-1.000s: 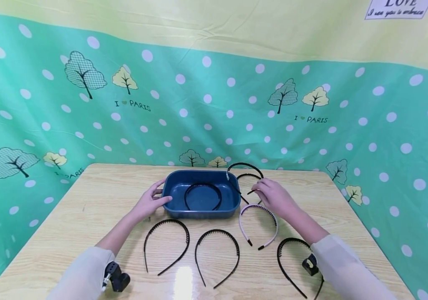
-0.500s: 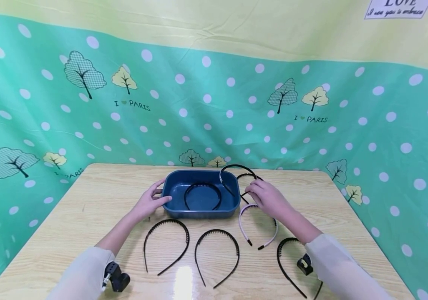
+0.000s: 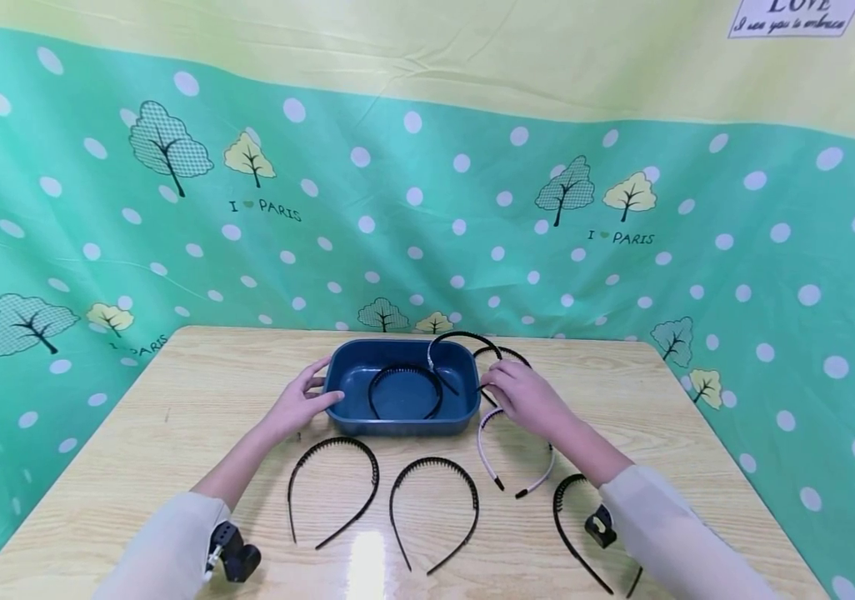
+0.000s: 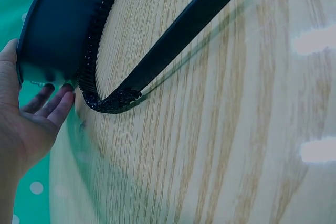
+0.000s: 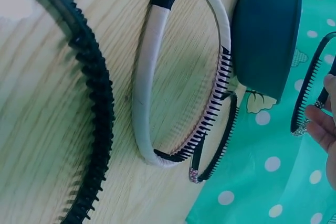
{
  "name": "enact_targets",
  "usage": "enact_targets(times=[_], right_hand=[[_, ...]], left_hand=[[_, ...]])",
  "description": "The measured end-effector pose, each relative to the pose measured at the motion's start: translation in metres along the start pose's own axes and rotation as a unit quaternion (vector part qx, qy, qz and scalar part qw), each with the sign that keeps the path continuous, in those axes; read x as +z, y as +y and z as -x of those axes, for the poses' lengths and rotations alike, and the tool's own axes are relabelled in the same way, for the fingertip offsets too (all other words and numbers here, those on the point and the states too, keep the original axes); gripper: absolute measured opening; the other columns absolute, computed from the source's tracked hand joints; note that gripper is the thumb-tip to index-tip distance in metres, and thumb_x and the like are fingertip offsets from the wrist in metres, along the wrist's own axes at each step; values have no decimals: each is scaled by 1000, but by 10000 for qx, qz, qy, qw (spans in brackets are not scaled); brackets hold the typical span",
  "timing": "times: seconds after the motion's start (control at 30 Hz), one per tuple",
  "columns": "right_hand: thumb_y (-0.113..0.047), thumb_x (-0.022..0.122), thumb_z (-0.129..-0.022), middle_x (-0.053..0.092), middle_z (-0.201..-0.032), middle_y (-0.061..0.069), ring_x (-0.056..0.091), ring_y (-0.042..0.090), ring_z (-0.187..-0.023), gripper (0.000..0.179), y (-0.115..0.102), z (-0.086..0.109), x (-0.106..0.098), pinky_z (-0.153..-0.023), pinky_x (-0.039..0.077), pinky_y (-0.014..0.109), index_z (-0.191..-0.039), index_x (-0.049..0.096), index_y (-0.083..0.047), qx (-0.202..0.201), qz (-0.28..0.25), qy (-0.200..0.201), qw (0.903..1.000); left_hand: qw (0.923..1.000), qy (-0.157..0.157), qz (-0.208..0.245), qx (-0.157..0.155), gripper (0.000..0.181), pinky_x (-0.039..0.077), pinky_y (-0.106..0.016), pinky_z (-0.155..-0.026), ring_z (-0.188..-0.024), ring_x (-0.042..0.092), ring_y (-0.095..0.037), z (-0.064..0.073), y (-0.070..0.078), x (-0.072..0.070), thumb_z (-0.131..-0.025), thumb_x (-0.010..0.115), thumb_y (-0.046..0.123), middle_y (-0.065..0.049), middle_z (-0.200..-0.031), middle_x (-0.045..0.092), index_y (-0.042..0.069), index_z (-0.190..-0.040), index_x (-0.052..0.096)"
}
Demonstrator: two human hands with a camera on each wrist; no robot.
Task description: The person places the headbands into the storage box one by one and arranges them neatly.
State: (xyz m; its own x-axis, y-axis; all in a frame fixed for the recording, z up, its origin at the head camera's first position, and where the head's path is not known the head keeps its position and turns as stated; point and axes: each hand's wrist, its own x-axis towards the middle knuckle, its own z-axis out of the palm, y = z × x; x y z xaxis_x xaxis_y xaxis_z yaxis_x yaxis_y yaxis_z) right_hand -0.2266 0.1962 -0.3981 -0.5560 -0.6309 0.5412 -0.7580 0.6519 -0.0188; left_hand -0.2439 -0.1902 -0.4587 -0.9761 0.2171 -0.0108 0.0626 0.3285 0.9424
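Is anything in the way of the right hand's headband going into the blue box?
Nothing visible blocks the black toothed headband in the right hand from entering the blue box. Another black headband lies inside, so the two might touch.

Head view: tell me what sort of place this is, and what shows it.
Probably a makeshift filming spot, not an everyday room: a printed cloth hangs right behind a wooden table, headbands are spread near a blue bin, and the person has black wrist-worn devices.
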Motion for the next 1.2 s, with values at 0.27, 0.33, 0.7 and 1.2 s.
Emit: enact_targets(times=[0.27,0.33,0.7,1.2], right_hand=[[-5,66,-85,64,-92,2,61,18,-86,10,-5,-5,6,-79,51,33,-94,68,-10,-16,3,-96,10000],[-6,67,-85,64,-92,2,61,18,-84,10,-7,-6,8,-77,51,33,-94,68,-9,-76,14,-63,10000],[-4,66,-85,63,-92,1,61,17,-87,12,-15,-14,18,-79,52,30,-95,68,-10,-232,-66,-149,9996],[-7,65,-87,63,-94,1,61,16,-86,12,-31,-24,30,-77,53,28,-97,68,-12,-206,49,-459,9987]], left_hand=[[10000,5,-5,21,75,50,-45,-93,-119,52,-41,-1,-2,0,-88,66,28,-29,-135,46,17,-149,25],[10000,-13,-23,36,75,50,-46,-93,-119,52,-41,-1,-4,0,-88,66,28,-30,-135,46,16,-149,24],[9999,-30,79,55,75,49,-47,-93,-120,51,-43,-1,-6,-1,-88,66,28,-29,-135,46,17,-149,24],[10000,-30,-3,42,75,48,-47,-95,-120,51,-41,-1,-6,-2,-88,65,30,-29,-135,46,17,-149,23]])
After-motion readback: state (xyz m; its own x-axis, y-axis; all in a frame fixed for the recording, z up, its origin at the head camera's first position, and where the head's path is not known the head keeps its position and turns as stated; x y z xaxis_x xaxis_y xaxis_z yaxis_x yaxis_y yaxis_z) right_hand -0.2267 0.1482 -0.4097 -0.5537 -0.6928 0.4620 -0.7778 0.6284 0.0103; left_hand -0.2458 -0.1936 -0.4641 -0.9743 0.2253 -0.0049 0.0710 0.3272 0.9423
